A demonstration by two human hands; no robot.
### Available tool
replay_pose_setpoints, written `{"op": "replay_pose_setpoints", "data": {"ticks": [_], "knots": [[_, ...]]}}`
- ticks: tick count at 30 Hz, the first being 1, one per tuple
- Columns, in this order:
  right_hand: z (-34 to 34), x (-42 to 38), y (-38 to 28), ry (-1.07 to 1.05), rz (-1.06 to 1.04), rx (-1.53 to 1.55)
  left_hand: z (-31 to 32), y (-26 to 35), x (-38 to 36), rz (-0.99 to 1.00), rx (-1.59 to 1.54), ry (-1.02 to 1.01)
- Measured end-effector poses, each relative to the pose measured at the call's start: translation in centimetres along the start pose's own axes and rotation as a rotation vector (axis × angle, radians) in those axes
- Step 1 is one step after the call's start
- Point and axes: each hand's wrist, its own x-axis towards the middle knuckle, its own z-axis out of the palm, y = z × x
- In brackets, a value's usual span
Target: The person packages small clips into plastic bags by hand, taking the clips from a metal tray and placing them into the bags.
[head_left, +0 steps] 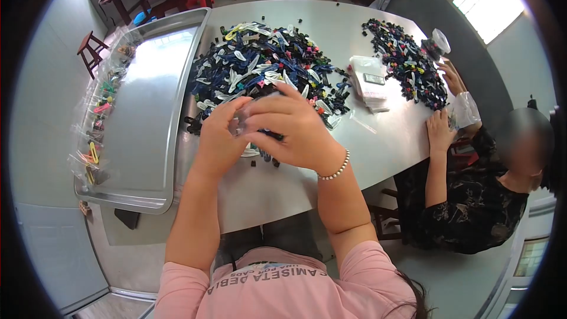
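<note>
My left hand (pixel 220 136) is closed on a small clear plastic bag (pixel 238 123), held above the near edge of a big pile of hair clips (pixel 260 62). My right hand (pixel 295 127), with a beaded bracelet at the wrist, curves in from the other side. Its thumb and fingertips meet at the bag, slightly blurred. What the bag contains, if anything, I cannot make out. White, navy and black snap clips and small claw clips make up the pile, with a few pink and yellow ones. Both hands hide its front part.
A large metal tray (pixel 139 118) stands at left, with filled clear bags (pixel 97 106) along its far-left side. A stack of clear bags (pixel 369 82) lies right of the pile. Beyond it is a second clip pile (pixel 407 65), where a co-worker's hands (pixel 440 133) hold a bag.
</note>
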Motion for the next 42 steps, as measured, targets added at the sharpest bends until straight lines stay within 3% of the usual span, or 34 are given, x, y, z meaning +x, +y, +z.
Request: {"op": "replay_pose_setpoints", "data": {"ticks": [4, 6, 8, 9, 11, 16, 18, 19, 21, 22, 24, 25, 27, 42], "knots": [[-3.3, -0.2, -4.1, 0.473, -0.036, 0.105, 0.0, 0.8, 0.1, 0.000, 0.020, 0.081], [-4.4, -2.4, -9.0, 0.737, 0.005, -0.019, 0.1, 0.9, 0.0, 0.013, 0.049, 0.103], [-4.8, -3.4, -10.6, 1.021, -0.472, 0.190, 0.1, 0.9, 0.0, -0.011, 0.023, 0.084], [-5.4, -1.9, -12.4, 1.176, -0.562, 0.057, 0.3, 0.5, 0.0, 0.024, 0.039, 0.099], [-7.1, -3.0, -14.1, 1.106, -0.705, -0.072, 0.2, 0.5, -0.1, 0.019, 0.066, 0.093], [-8.3, -1.0, -16.7, 1.097, -0.826, -0.103, 0.3, 0.7, 0.0, 0.014, 0.035, 0.101], [-8.3, -0.5, -17.1, 1.066, -1.003, 0.180, 0.3, 0.8, 0.0, 0.001, 0.029, 0.100], [-8.3, 0.0, -17.3, 1.066, -1.003, 0.175, 0.4, 0.8, -0.1, 0.005, 0.033, 0.101], [-8.3, 0.6, -17.5, 0.599, -1.106, 0.966, 0.4, 0.7, -0.1, 0.014, 0.038, 0.099], [-8.8, 0.1, -17.4, 0.599, -1.106, 0.960, 0.4, 0.8, -0.1, 0.002, 0.044, 0.095], [-10.2, -0.7, -17.1, 1.030, -1.040, -0.137, 0.5, 0.7, -0.1, -0.006, 0.047, 0.091], [-9.9, -0.7, -17.1, 1.029, -1.041, -0.140, 0.5, 0.5, -0.1, -0.013, 0.029, 0.091], [-9.2, -0.2, -17.2, 0.543, -1.102, 0.881, 0.4, 0.4, -0.1, -0.018, 0.009, 0.094], [-9.3, 0.5, -16.4, 0.315, -1.084, 0.994, 0.1, 0.0, 0.3, -0.002, 0.005, 0.155]]}}
